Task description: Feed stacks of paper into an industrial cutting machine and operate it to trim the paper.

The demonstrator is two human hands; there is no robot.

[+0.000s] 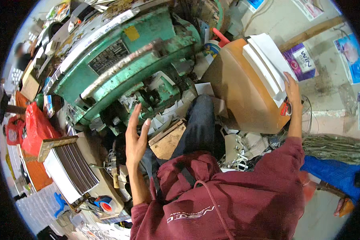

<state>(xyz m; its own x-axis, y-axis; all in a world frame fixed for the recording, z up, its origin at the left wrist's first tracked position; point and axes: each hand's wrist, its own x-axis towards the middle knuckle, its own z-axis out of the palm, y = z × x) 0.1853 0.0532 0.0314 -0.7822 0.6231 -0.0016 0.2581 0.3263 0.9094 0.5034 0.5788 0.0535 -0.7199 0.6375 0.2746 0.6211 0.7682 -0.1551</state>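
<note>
My right hand [294, 93] reaches to the right edge of a stack of white paper sheets [268, 66]. Its extended fingers touch the edge; the thumb is hard to make out. The stack lies on a brown box-like stand [240, 88]. A small red object [285, 108] sits by my right wrist. My left hand [137, 138] is raised in front of a green machine [120, 68], fingers apart and nothing in them. A worn metal bar runs along the machine's front. White paper scraps [174, 112] lie around its lower parts.
To the left stand a stack of dark-edged sheets [74, 170], a red plastic bag [36, 126] and a blue-and-red tape dispenser [105, 205]. A wooden board [168, 141] is beside my knee. Paper strips [244, 154] heap right of my leg. A wire fan guard [307, 114] stands near my right forearm.
</note>
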